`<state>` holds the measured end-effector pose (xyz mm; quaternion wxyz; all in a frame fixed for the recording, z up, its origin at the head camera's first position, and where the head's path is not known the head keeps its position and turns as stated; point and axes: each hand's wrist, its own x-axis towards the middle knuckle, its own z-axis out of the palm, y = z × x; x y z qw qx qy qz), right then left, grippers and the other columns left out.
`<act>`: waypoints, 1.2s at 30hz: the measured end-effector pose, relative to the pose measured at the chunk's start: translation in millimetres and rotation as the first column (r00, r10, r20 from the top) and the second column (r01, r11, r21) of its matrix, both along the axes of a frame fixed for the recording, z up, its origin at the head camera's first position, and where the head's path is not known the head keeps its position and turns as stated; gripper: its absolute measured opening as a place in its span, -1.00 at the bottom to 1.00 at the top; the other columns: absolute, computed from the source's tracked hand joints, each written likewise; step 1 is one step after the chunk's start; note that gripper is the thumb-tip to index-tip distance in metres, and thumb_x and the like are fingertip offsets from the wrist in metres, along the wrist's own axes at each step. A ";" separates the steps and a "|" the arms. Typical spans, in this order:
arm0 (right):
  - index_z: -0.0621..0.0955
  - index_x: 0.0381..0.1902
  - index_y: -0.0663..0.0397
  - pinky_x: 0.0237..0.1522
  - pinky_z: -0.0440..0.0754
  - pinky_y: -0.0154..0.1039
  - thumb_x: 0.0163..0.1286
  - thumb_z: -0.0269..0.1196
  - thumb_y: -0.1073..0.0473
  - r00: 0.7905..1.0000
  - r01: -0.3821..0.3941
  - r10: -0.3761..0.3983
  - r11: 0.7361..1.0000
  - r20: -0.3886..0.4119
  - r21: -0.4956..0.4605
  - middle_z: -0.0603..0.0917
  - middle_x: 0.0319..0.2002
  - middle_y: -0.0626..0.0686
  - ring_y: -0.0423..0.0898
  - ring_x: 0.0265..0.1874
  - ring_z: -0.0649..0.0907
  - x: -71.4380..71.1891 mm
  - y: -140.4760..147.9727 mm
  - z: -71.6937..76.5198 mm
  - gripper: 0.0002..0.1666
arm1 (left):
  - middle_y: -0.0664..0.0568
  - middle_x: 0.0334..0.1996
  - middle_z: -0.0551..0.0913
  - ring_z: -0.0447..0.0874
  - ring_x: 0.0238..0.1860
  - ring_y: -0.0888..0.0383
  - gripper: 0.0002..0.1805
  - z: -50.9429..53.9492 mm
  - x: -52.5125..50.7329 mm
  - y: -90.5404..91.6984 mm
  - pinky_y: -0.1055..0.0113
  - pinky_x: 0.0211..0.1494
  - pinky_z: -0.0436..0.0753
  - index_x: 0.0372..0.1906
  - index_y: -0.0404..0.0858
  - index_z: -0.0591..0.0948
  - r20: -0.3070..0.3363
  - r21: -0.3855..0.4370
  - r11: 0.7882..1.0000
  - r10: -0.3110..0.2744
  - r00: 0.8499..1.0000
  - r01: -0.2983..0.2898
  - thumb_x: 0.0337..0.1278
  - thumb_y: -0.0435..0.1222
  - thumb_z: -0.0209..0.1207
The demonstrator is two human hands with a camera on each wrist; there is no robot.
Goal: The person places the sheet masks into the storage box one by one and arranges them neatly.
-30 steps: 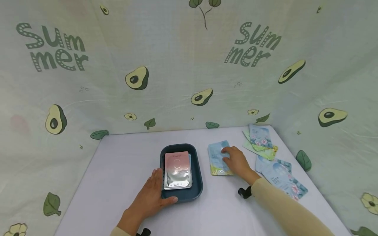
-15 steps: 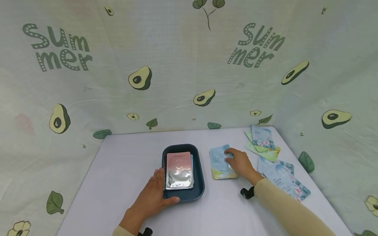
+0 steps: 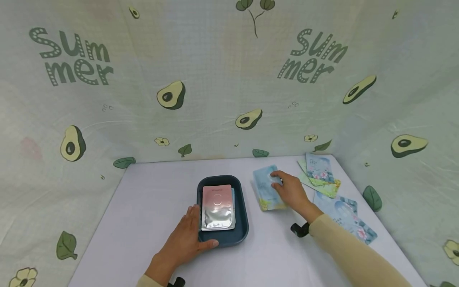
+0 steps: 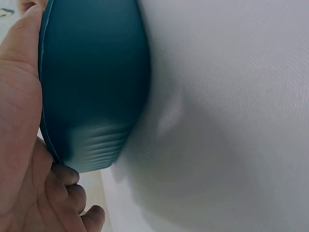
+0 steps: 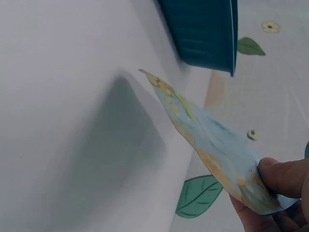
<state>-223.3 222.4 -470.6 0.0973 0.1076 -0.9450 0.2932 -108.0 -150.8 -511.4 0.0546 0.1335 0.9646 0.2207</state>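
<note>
Avocado-print cloth (image 3: pixel 211 59) hangs behind a white table (image 3: pixel 157 191). Near its middle sits a dark blue tray (image 3: pixel 242 223) with a pink sachet (image 3: pixel 217 203) inside. The left hand (image 3: pixel 183 237), fingers straight, lies along the tray's left side, thumb at the near edge, seemingly to keep it from sliding. The right hand (image 3: pixel 292 193) pinches a pale blue sachet (image 3: pixel 266 191) by its right side, raised and tilted right of the tray; that hold probably leaves most of it free. A far heap (image 3: pixel 319 165) and near heap (image 3: pixel 353 223) of sachets line the table's right edge.
</note>
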 end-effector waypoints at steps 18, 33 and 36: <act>0.72 0.16 0.07 -0.37 0.66 -0.20 0.45 0.39 0.25 1.000 0.008 -0.011 0.960 -0.007 -0.279 0.80 -0.04 0.28 0.04 -0.32 0.76 3.1 -55.6 41.0 -0.66 | -0.33 0.68 0.04 -0.08 0.71 -0.26 0.41 0.6 -1.5 4.6 -0.20 0.67 0.16 0.67 -0.47 -0.01 0.005 -0.010 1.000 -0.004 1.000 0.004 0.08 0.42 0.33; 0.73 0.05 0.04 -0.08 0.70 -0.06 0.47 0.36 0.27 0.968 -0.038 0.145 0.893 0.206 -0.448 0.75 0.14 0.13 0.06 -0.05 0.71 11.2 -136.1 -0.3 -0.77 | -0.33 0.68 0.03 -0.10 0.71 -0.26 0.42 6.8 -1.6 3.4 -0.24 0.69 0.08 0.66 -0.47 0.04 -0.018 -0.150 0.989 0.001 1.000 -0.004 0.07 0.53 0.21; 0.73 0.03 0.06 -0.29 0.60 -0.15 0.47 0.35 0.28 0.957 -0.057 0.174 0.898 0.232 -0.436 0.76 0.04 0.15 -0.02 -0.30 0.61 10.8 -144.0 -5.2 -0.79 | -0.33 0.68 0.03 -0.10 0.72 -0.26 0.43 6.7 -0.5 2.0 -0.23 0.69 0.09 0.66 -0.47 0.04 -0.013 -0.140 0.990 0.007 1.000 -0.008 0.07 0.53 0.22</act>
